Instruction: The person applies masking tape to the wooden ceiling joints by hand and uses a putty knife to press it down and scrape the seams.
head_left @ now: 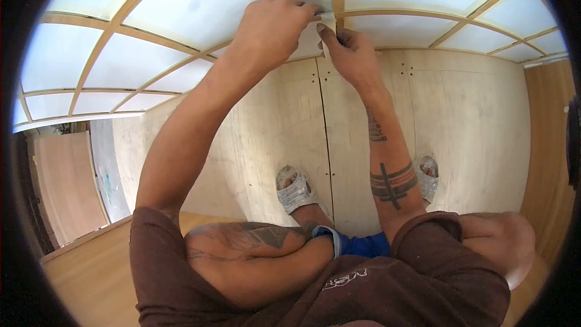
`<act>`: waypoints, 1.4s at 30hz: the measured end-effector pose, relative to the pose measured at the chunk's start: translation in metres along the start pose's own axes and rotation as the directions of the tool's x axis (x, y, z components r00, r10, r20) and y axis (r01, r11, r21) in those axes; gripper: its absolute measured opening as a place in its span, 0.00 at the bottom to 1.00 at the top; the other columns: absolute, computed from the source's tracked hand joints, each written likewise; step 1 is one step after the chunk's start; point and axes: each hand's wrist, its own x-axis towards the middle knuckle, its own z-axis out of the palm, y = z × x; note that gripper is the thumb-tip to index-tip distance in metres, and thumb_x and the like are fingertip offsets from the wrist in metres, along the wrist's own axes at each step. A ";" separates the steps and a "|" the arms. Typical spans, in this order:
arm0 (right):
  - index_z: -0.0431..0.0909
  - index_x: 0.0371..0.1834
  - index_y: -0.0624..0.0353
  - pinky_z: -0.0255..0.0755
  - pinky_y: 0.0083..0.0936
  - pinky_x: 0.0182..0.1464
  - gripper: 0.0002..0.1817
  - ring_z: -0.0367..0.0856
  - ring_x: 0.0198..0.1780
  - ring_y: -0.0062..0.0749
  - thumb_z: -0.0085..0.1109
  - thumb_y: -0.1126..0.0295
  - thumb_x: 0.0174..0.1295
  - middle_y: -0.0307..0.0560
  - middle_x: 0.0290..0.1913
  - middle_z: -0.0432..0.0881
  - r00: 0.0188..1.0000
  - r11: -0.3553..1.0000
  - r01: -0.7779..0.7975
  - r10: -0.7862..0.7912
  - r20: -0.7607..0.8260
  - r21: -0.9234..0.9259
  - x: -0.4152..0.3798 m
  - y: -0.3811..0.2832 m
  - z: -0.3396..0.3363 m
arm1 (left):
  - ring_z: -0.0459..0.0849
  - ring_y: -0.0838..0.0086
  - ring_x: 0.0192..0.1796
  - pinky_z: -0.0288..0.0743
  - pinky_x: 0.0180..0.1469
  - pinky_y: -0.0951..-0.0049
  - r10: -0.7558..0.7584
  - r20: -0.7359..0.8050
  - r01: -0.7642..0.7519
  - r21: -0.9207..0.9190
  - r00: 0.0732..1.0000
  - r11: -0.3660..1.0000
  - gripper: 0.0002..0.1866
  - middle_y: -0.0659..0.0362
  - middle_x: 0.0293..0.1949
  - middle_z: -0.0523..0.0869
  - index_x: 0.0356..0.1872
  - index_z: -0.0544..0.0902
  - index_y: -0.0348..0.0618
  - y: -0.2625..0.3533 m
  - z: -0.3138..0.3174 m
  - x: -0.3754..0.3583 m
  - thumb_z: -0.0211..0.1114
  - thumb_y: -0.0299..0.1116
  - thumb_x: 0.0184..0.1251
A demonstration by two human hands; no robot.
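Observation:
A wooden lattice frame with pale white panels curves across the top of the view. My left hand is at a crossing of the wooden strips, its fingertips pressed together against the frame. Just right of it, my right hand pinches a strip of pale tape between thumb and fingers. The tape runs up to the frame beside the left fingertips and hangs down a little below the right thumb.
Plywood boards with screw holes and a dark seam lie under my sandalled feet. A brown wooden panel stands at the right. At the lower left, a wooden edge borders an opening with another board.

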 end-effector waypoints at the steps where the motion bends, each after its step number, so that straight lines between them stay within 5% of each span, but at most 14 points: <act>1: 0.88 0.32 0.63 0.77 0.37 0.36 0.27 0.85 0.27 0.37 0.61 0.46 0.72 0.52 0.25 0.87 0.999 0.999 0.036 -0.036 -0.021 -0.001 0.000 0.001 0.001 | 0.89 0.54 0.43 0.83 0.41 0.53 -0.004 -0.001 0.004 0.002 1.000 1.000 0.14 0.54 0.38 0.90 0.48 0.86 0.44 0.001 -0.001 0.000 0.61 0.22 0.64; 9: 0.87 0.30 0.63 0.76 0.39 0.35 0.28 0.84 0.26 0.41 0.61 0.46 0.72 0.55 0.23 0.85 1.000 0.997 0.021 -0.022 -0.013 -0.075 0.003 -0.004 0.004 | 0.89 0.53 0.41 0.83 0.40 0.52 -0.030 0.005 0.030 -0.019 1.000 0.999 0.12 0.52 0.35 0.89 0.47 0.86 0.44 -0.002 0.001 0.001 0.63 0.25 0.64; 11: 0.86 0.31 0.64 0.65 0.24 0.31 0.28 0.68 0.27 0.18 0.64 0.46 0.73 0.35 0.22 0.74 1.000 1.000 -0.023 0.023 0.004 -0.016 -0.001 -0.009 0.002 | 0.89 0.53 0.40 0.83 0.40 0.52 -0.042 -0.003 0.042 -0.015 0.999 0.999 0.12 0.52 0.35 0.89 0.47 0.86 0.44 -0.003 0.000 0.002 0.63 0.25 0.64; 12: 0.86 0.31 0.64 0.65 0.24 0.31 0.28 0.68 0.27 0.18 0.64 0.46 0.73 0.35 0.22 0.74 1.000 1.000 -0.024 0.024 0.003 -0.019 0.000 -0.006 0.004 | 0.89 0.53 0.40 0.83 0.40 0.52 -0.056 -0.012 0.056 -0.012 0.998 0.998 0.12 0.52 0.34 0.89 0.47 0.86 0.45 -0.003 0.000 0.002 0.63 0.25 0.64; 14: 0.86 0.28 0.64 0.75 0.39 0.33 0.27 0.82 0.23 0.41 0.62 0.47 0.72 0.56 0.21 0.83 0.996 0.998 0.063 -0.063 -0.065 -0.010 0.003 0.004 0.005 | 0.88 0.52 0.39 0.83 0.40 0.52 -0.044 -0.047 0.043 -0.030 0.998 0.999 0.12 0.52 0.34 0.89 0.47 0.86 0.45 -0.004 0.004 0.001 0.63 0.25 0.63; 21: 0.86 0.32 0.63 0.75 0.40 0.35 0.25 0.84 0.26 0.41 0.62 0.48 0.71 0.56 0.23 0.84 0.999 0.999 -0.003 0.001 -0.044 -0.042 -0.002 -0.001 0.006 | 0.88 0.51 0.39 0.83 0.40 0.52 0.023 -0.020 -0.024 -0.024 1.000 0.999 0.13 0.52 0.34 0.89 0.47 0.86 0.44 -0.005 -0.002 0.005 0.63 0.24 0.62; 24: 0.86 0.36 0.63 0.76 0.40 0.34 0.24 0.83 0.26 0.45 0.63 0.49 0.71 0.57 0.24 0.84 0.995 0.996 0.083 -0.084 -0.053 -0.013 -0.003 -0.004 0.010 | 0.88 0.51 0.39 0.83 0.40 0.52 0.049 -0.081 -0.055 -0.074 0.995 0.996 0.12 0.52 0.34 0.89 0.46 0.85 0.43 -0.005 0.001 0.004 0.63 0.23 0.61; 30: 0.81 0.30 0.65 0.73 0.44 0.33 0.24 0.80 0.25 0.54 0.63 0.51 0.70 0.62 0.24 0.81 0.982 0.986 0.145 -0.154 -0.107 -0.088 0.003 0.008 0.021 | 0.89 0.51 0.39 0.83 0.40 0.52 0.058 -0.084 -0.061 -0.030 0.995 0.998 0.14 0.51 0.34 0.89 0.48 0.85 0.42 -0.005 0.002 0.003 0.63 0.23 0.60; 36: 0.79 0.27 0.66 0.70 0.46 0.31 0.25 0.77 0.23 0.58 0.63 0.52 0.69 0.64 0.23 0.79 0.981 0.994 0.099 -0.092 -0.170 0.035 0.003 0.007 0.025 | 0.89 0.50 0.40 0.83 0.41 0.51 0.061 -0.117 -0.068 -0.055 0.991 0.996 0.15 0.50 0.35 0.89 0.48 0.85 0.41 -0.005 0.004 0.003 0.63 0.23 0.59; 39: 0.81 0.27 0.65 0.72 0.47 0.31 0.23 0.81 0.25 0.58 0.64 0.54 0.68 0.64 0.24 0.81 0.976 0.996 0.075 -0.083 -0.201 -0.045 -0.001 -0.001 0.028 | 0.89 0.50 0.40 0.83 0.41 0.51 0.057 -0.119 -0.063 -0.051 0.991 0.997 0.15 0.50 0.35 0.89 0.47 0.86 0.41 -0.005 0.004 0.003 0.63 0.23 0.59; 41: 0.84 0.27 0.62 0.76 0.48 0.32 0.19 0.85 0.27 0.58 0.62 0.56 0.67 0.61 0.25 0.84 0.909 0.942 0.213 -0.288 -0.302 -0.259 -0.006 -0.004 0.040 | 0.89 0.50 0.40 0.83 0.41 0.51 0.059 -0.104 -0.064 -0.039 0.993 0.997 0.15 0.51 0.35 0.89 0.47 0.86 0.42 -0.005 0.002 0.004 0.63 0.23 0.59; 42: 0.85 0.29 0.60 0.76 0.48 0.34 0.18 0.85 0.29 0.58 0.61 0.57 0.68 0.59 0.28 0.86 0.948 0.835 0.289 -0.317 0.020 -0.469 -0.013 -0.012 0.048 | 0.89 0.50 0.40 0.83 0.41 0.51 0.061 -0.091 -0.064 -0.026 0.994 0.998 0.15 0.51 0.35 0.89 0.48 0.86 0.43 -0.005 0.002 0.004 0.62 0.23 0.60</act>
